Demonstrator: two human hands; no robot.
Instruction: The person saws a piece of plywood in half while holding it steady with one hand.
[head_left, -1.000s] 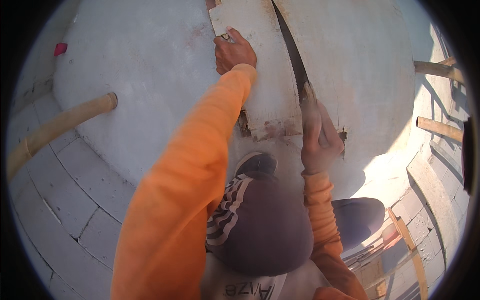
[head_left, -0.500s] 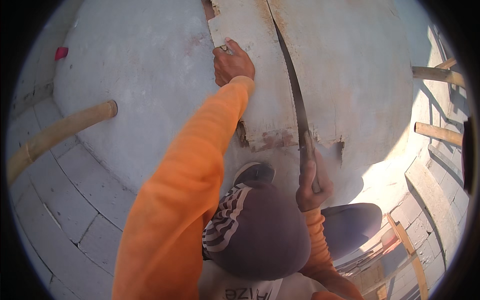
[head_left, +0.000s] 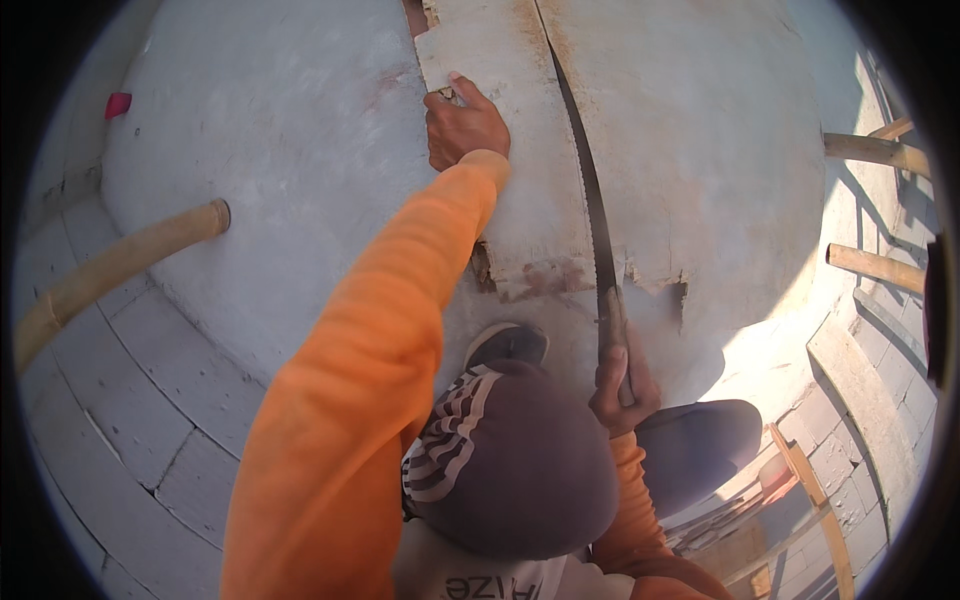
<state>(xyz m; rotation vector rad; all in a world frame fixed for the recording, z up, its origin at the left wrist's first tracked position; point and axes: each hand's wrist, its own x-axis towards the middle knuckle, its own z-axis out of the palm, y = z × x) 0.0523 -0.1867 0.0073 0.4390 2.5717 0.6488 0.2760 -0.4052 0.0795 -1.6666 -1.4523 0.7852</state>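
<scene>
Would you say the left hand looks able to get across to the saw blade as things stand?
Probably yes: the left hand lies flat on the pale board, and only bare board separates it from the saw blade to its right. The right hand grips the handle lower down.

The sleeve [head_left: 360,400] is bright orange, and the board [head_left: 520,150] is pale grey with rusty brown stains. The saw blade [head_left: 590,190] is dark; a pink scrap [head_left: 118,104] sits upper left.

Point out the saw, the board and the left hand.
saw [head_left: 588,190], head view, middle of the blade.
board [head_left: 520,200], head view, bare face left of the cut.
left hand [head_left: 463,128], head view, back of the hand.
</scene>
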